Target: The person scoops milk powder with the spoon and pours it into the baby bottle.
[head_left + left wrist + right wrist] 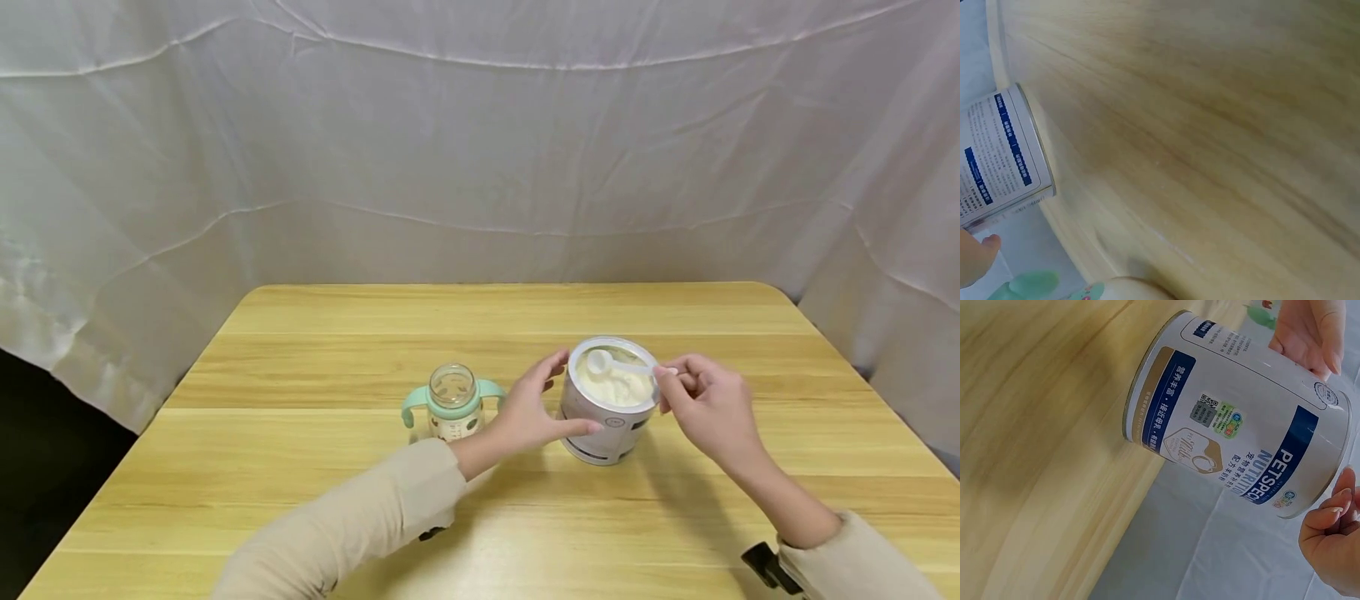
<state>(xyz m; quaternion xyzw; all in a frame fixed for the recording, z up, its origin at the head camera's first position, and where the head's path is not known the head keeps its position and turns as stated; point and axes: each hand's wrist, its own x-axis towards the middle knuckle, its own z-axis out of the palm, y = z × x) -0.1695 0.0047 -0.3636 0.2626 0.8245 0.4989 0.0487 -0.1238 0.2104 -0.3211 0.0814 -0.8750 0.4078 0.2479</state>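
My right hand [712, 408] pinches the handle end of a white measuring scoop [600, 362], its bowl over the pale powder [622, 385] inside the uncovered milk powder can [600, 425]. Blue-and-white labelling covers the can [1210, 412], which stands upright. Around the can's left side my left hand [528, 408] is spread, thumb across the front and fingers by the rim; firm contact is not clear. Behind the left wrist stands a baby bottle [452, 392], uncapped, with mint-green handles. In the right wrist view, the right fingers [1329, 519] are curled at the rim and the scoop is hidden.
The wood-grain table [300, 358] has rounded far corners. A pale cloth curtain [480, 167] hangs behind it and along both sides. The bottle sits close to the left forearm [352, 517].
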